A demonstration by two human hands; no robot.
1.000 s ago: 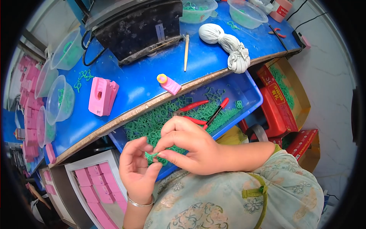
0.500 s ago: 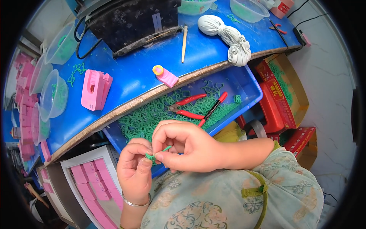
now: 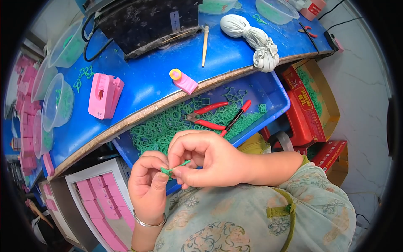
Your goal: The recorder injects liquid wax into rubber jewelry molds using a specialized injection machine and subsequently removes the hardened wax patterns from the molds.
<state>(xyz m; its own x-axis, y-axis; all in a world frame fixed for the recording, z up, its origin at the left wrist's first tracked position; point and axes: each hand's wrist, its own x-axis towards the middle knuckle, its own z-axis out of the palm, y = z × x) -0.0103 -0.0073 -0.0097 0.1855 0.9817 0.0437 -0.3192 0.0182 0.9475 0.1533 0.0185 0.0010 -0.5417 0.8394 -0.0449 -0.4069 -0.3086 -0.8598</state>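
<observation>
Fingertips (image 3: 160,178) pinched, my left hand (image 3: 147,187) grips the green piece (image 3: 166,171) by its bunched end; its thin strand runs toward 2 o'clock, between thumb and forefinger of my right hand (image 3: 214,164).

My two hands (image 3: 212,164) work near one blue tray (image 3: 268,93), one wooden stick (image 3: 205,46), one white cloth bundle (image 3: 236,26), four clear bowls (image 3: 51,110) at left, two cartons (image 3: 308,105) at right.
</observation>
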